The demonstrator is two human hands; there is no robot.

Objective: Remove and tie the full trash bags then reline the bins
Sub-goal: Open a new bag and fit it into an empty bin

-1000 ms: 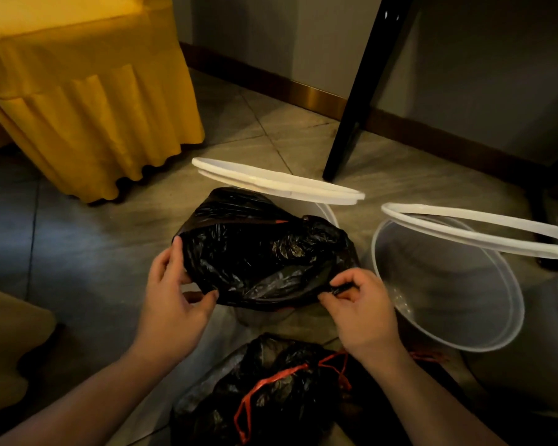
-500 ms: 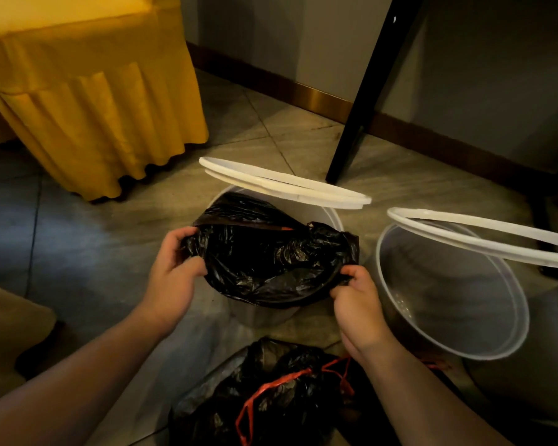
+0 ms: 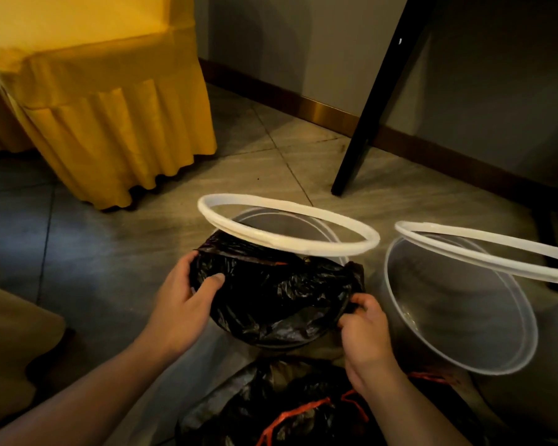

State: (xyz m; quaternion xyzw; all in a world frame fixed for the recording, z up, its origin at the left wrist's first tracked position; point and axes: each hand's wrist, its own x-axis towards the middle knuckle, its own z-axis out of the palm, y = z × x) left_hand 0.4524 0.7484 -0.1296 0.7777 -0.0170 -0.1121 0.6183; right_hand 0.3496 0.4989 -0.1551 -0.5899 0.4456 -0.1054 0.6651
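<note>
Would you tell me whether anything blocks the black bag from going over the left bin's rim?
Nothing visible does: the white ring is lifted above the bin, and the left hand and right hand grip the bag at its near rim.

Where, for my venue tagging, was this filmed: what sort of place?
Probably a hotel banquet or function room: a pleated yellow fabric chair cover, a dark baseboard with a gold metal strip, and a translucent plastic bin being fitted with a black plastic trash bag.

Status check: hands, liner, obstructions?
Both gripping black liner: left hand, right hand. Liner over bin near rim, far rim bare. White ring raised just above it.
</note>
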